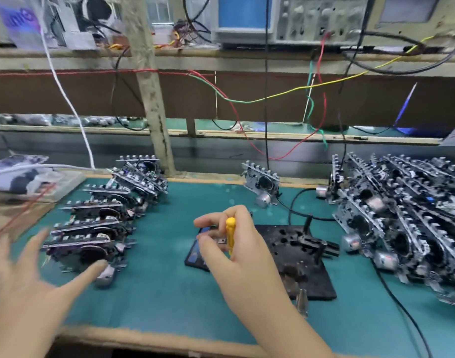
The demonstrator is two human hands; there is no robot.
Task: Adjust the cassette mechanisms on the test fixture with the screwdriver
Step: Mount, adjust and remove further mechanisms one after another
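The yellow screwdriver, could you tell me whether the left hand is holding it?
No, the yellow screwdriver sits gripped in the right hand, while the left hand is spread open beside the stacked cassette mechanisms.

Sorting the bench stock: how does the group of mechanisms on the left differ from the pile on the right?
The left group is a small, tidy row, dark sides up; the right pile is larger, heaped loosely, silvery metal showing. The left hand reaches for the left group; nothing touches the right pile. Both sit on the green mat.
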